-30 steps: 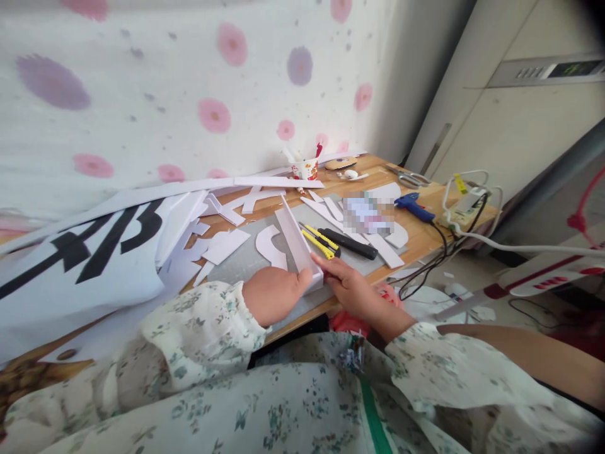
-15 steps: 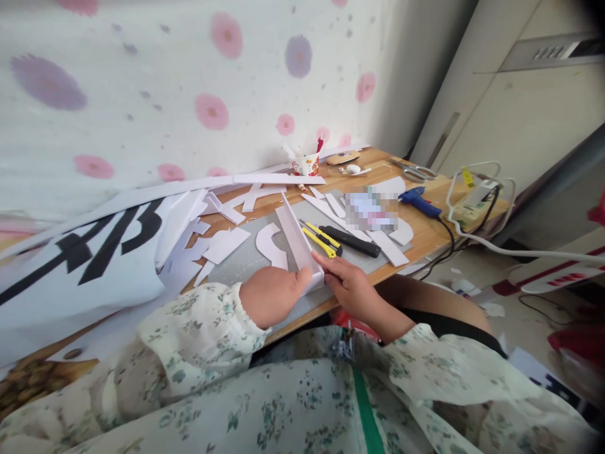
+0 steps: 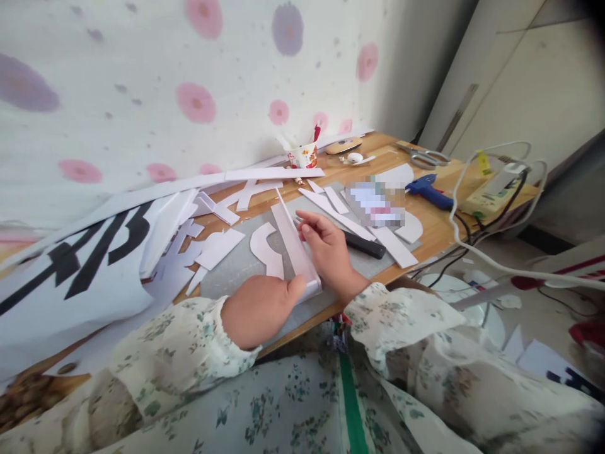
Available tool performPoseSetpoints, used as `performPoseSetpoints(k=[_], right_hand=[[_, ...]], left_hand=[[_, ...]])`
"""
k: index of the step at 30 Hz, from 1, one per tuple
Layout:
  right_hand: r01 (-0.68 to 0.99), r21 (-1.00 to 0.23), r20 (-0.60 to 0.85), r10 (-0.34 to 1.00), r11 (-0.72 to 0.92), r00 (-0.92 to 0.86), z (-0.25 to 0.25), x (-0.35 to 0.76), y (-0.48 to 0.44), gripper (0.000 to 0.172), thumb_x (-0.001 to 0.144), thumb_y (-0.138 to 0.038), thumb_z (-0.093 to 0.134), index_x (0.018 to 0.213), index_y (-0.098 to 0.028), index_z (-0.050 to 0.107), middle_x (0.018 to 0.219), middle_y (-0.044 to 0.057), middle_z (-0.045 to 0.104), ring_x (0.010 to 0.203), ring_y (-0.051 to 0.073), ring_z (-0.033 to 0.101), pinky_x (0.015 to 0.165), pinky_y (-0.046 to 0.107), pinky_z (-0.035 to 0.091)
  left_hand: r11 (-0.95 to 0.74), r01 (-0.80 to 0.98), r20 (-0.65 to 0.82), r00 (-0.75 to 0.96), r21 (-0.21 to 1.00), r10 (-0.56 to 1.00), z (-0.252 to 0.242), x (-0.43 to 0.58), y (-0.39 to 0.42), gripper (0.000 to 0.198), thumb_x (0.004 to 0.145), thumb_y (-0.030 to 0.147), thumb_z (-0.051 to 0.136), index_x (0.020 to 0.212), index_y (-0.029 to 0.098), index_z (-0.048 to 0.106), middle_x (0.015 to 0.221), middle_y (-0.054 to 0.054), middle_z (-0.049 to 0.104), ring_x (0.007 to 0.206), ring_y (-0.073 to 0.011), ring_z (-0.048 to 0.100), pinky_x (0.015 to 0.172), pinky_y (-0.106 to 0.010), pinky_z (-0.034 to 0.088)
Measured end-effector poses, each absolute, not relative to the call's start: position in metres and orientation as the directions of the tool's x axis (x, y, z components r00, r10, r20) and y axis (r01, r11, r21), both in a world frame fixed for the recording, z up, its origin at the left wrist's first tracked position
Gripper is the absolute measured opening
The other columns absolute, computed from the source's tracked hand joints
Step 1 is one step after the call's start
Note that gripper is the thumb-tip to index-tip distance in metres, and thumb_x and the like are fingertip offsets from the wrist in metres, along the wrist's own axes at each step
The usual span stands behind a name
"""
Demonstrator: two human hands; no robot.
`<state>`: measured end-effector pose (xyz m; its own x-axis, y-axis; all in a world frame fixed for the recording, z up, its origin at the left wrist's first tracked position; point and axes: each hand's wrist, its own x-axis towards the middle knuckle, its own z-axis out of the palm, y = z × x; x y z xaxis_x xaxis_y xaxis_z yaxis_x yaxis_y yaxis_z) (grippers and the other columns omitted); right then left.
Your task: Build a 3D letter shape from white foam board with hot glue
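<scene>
My left hand [image 3: 262, 309] is closed on the near end of a white foam-board piece [image 3: 289, 249], its thumb over the corner. A thin upright strip runs along the piece's right side and across its near end. Just right of that strip is my right hand [image 3: 326, 252], its fingers bent together. Whatever they hold, if anything, is hidden, and the yellow utility knives are out of sight behind this hand. The handle of a black utility knife [image 3: 365, 245] sticks out to its right. A curved white cutout [image 3: 265, 249] lies left of the held piece on a grey cutting mat [image 3: 220, 277].
White scraps [image 3: 220, 247] and a printed sheet [image 3: 108, 277] cover the left. Farther back stand a paper cup [image 3: 302, 156] and scissors [image 3: 428, 157]. A blue glue gun [image 3: 429, 191], a blurred-out item [image 3: 375, 203] and a corded power strip [image 3: 491, 189] are to the right.
My right hand has let go of the near corner of the foam-board piece and moved forward over the yellow knives. My left hand still holds the piece. The view has shifted slightly.
</scene>
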<state>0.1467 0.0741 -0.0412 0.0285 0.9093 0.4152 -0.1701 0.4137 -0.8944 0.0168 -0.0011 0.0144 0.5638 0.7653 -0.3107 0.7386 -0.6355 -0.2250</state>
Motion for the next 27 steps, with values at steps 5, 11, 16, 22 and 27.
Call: performPoseSetpoints(k=[5,11,16,22,27], right_hand=[[-0.156,-0.896,0.398,0.908,0.415,0.132,-0.051,0.1405,0.0751,0.025,0.089,-0.024,0.048,0.11,-0.022,0.062,0.097,0.004,0.061,0.09,0.015,0.058,0.086,0.033,0.049],[-0.175,-0.894,0.399,0.91,0.413,0.111,-0.0512,0.1388,0.0728,0.024,0.092,-0.024,0.045,0.113,-0.022,0.057,0.096,0.005,0.059,0.089,0.015,0.057,0.082,0.032,0.049],[-0.143,-0.896,0.406,0.906,0.42,0.12,-0.0496,0.1386,0.0706,0.024,0.093,-0.024,0.044,0.114,-0.021,0.055,0.098,0.005,0.058,0.092,0.016,0.057,0.085,0.033,0.047],[-0.11,-0.897,0.418,0.902,0.429,0.112,-0.0477,0.139,0.0684,0.023,0.092,-0.022,0.044,0.112,-0.021,0.055,0.098,0.005,0.059,0.092,0.017,0.057,0.085,0.035,0.047],[-0.08,-0.903,0.416,0.905,0.423,0.086,-0.0438,0.1402,0.0677,0.021,0.092,-0.023,0.046,0.11,-0.02,0.056,0.097,0.006,0.06,0.093,0.018,0.058,0.084,0.036,0.048]], left_hand=[[-0.654,0.723,-0.308,0.584,-0.223,0.751,0.0125,0.0167,-0.0006,0.016,0.09,0.016,0.034,0.091,0.018,0.05,0.064,-0.006,0.061,0.057,-0.0243,0.061,0.049,-0.03,0.037],[-0.648,0.733,-0.347,0.565,-0.207,0.749,0.0078,0.0163,0.0004,0.016,0.087,0.012,0.037,0.092,0.018,0.051,0.069,-0.007,0.063,0.064,-0.0246,0.062,0.054,-0.032,0.042],[-0.657,0.731,-0.326,0.586,-0.184,0.742,0.0066,0.0171,0.0009,0.014,0.087,0.012,0.039,0.089,0.017,0.052,0.068,-0.007,0.063,0.064,-0.0258,0.063,0.054,-0.033,0.043],[-0.633,0.758,-0.323,0.566,-0.159,0.759,0.0083,0.0176,0.0007,0.014,0.086,0.01,0.042,0.091,0.017,0.053,0.069,-0.006,0.064,0.064,-0.0229,0.062,0.055,-0.03,0.043],[-0.637,0.757,-0.337,0.567,-0.149,0.752,0.009,0.0187,0.0029,0.017,0.086,0.009,0.039,0.092,0.018,0.053,0.071,-0.006,0.065,0.062,-0.0228,0.062,0.052,-0.03,0.041]])
